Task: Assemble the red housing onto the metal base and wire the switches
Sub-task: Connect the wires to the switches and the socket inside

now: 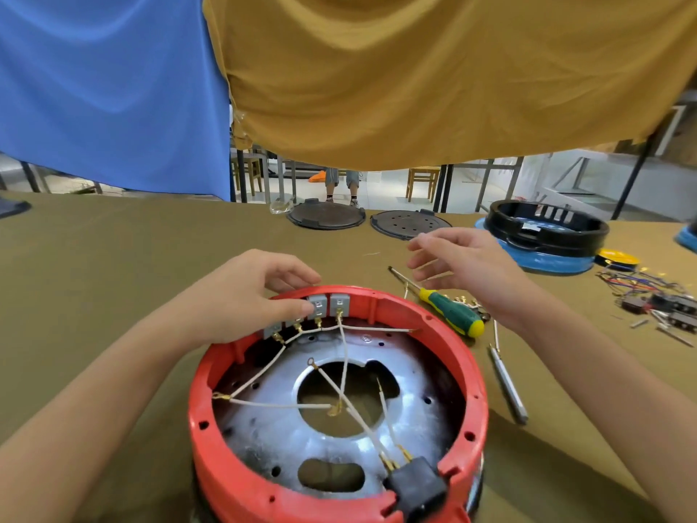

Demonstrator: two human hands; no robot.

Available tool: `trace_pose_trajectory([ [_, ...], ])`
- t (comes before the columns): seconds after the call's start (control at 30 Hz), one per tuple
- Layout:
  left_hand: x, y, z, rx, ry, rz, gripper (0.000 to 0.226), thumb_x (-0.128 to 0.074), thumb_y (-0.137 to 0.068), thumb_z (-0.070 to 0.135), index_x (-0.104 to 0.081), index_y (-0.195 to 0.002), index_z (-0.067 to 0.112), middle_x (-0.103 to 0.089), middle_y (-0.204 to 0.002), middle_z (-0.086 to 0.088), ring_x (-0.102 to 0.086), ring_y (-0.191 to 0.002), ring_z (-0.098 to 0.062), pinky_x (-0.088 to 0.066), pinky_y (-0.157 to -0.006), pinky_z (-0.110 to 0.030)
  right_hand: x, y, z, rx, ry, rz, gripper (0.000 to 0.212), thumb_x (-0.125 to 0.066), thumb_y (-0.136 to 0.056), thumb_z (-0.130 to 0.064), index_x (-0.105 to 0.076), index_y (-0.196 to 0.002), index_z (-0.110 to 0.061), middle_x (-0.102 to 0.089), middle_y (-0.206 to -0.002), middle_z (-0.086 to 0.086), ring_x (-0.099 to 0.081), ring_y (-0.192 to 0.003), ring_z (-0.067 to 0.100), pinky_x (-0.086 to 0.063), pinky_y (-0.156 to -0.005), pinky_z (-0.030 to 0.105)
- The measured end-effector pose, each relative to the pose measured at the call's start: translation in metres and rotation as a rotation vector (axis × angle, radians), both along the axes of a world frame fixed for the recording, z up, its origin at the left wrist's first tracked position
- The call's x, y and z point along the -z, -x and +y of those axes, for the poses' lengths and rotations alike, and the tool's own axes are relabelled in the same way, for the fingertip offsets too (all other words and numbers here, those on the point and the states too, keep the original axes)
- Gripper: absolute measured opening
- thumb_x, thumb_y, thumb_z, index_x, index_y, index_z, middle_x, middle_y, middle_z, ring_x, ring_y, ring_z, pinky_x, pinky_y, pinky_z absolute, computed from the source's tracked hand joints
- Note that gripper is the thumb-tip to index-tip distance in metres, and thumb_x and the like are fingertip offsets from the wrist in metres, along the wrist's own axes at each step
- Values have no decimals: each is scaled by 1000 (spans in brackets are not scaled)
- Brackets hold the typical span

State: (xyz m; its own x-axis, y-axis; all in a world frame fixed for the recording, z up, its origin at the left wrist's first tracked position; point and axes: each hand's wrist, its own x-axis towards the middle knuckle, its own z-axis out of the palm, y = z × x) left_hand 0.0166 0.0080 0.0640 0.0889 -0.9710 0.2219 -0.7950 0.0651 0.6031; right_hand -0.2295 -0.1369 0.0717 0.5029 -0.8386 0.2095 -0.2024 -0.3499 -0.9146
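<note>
The red housing (pixel 458 356) sits ring-like around the shiny metal base (pixel 411 413) on the table in front of me. Several grey switches (pixel 338 304) line its far inner wall, with white wires (pixel 279 403) running from their brass terminals across the base to a black socket (pixel 416 485) at the near rim. My left hand (pixel 249 296) grips the far rim, fingers over the outside and thumb pressing a grey switch. My right hand (pixel 467 266) hovers above the table to the right, fingers loosely spread, holding nothing.
A green-and-yellow screwdriver (pixel 449 309) and a slim metal tool (pixel 507 386) lie right of the housing. Loose switches and wires (pixel 656 296) lie far right. A black ring on a blue housing (pixel 547 232) and two dark lids (pixel 326 215) stand at the back.
</note>
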Motion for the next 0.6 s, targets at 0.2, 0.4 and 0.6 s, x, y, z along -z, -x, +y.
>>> trace_pose_trajectory([
  [0.2, -1, -16, -2, -162, 12, 96, 18, -74, -82, 41, -69, -100, 39, -71, -95, 19, -65, -87, 4, -48, -78, -21, 20, 27, -44, 319, 21, 180, 15, -56, -96, -14, -70, -99, -12, -71, -90, 7, -63, -78, 16, -53, -68, 28],
  [0.4, 2, -15, -2, -85, -48, 188, 20, -69, -90, 22, -72, -103, 37, -73, -97, 16, -70, -88, -4, -52, -83, -31, 26, 39, -56, 250, 136, 616, 7, -67, -88, -15, -72, -88, -20, -68, -96, 0, -62, -89, 13, -50, -70, 27],
  [0.6, 9, -9, -4, -6, -24, 326, 25, -69, -89, 20, -74, -100, 41, -76, -100, 9, -72, -91, -8, -51, -84, -30, 32, 23, -43, 117, 254, 674, 43, -70, -79, -61, -67, -100, -23, -65, -87, -6, -61, -79, 10, -43, -60, 24],
])
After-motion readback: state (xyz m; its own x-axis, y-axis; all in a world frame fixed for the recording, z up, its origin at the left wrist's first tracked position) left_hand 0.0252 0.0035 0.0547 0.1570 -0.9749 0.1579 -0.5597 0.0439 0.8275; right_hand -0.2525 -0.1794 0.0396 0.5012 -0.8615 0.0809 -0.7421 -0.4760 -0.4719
